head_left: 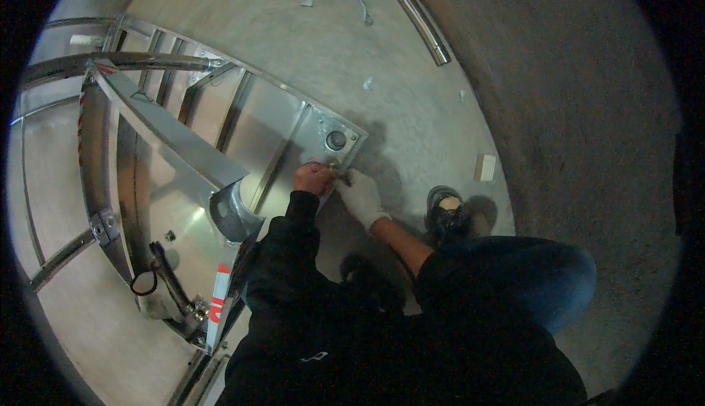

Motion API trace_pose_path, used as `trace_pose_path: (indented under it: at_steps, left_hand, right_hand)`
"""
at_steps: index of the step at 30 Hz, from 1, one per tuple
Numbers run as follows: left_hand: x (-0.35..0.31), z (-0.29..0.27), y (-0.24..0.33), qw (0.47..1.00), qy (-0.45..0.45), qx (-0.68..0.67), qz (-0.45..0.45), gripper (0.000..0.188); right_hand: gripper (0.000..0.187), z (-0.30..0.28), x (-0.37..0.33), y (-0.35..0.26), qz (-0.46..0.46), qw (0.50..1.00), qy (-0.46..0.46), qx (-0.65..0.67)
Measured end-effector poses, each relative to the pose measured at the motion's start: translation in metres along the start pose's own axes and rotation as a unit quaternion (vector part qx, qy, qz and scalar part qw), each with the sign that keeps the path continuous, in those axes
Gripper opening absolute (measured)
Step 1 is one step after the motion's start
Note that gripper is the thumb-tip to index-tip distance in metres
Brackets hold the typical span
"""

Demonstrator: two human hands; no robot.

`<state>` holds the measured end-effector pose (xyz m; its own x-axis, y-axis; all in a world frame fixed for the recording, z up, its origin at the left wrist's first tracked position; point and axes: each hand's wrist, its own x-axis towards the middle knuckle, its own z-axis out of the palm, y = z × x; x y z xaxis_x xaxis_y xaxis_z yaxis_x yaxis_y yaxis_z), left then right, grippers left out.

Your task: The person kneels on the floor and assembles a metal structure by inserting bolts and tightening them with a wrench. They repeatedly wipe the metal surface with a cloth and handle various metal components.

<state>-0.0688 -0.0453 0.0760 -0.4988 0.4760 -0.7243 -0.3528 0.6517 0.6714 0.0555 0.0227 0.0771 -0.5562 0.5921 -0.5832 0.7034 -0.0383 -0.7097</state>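
Note:
My left hand (313, 178), bare, and my right hand (359, 196), in a whitish glove, meet at the near corner of a ribbed metal platform (273, 116). Both are closed, fingertips pinched together around a small fitting at the platform's edge. The fitting is too small and too covered by fingers to name. Just beyond the fingers, a round socket (335, 140) sits in a bright metal corner plate. Left of my arm rises a tilted metal channel (172, 138), ending in a curved saddle-like bracket (236, 211).
A round metal pipe (422, 20) lies at the far side of the pale floor. A small pale block (485, 167) rests near my shoe (448, 215). At lower left, a wrench-like dark tool (169, 281) lies on the metalwork. Curved tubes (121, 61) cross the frame on the left.

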Motion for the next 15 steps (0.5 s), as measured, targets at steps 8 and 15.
trace_pose_path:
  at_steps: [8, 15]
  left_hand:
    - [0.001, 0.002, -0.003, 0.999, 0.025, 0.006, -0.030, 0.017]
    - [0.006, -0.002, -0.017, 0.998, 0.009, -0.027, 0.052, 0.025]
  right_hand:
    - [0.032, 0.008, 0.000, 0.001, 0.006, 0.994, 0.005, 0.105]
    - [0.028, 0.000, -0.006, -0.011, 0.048, 0.985, -0.025, 0.163]
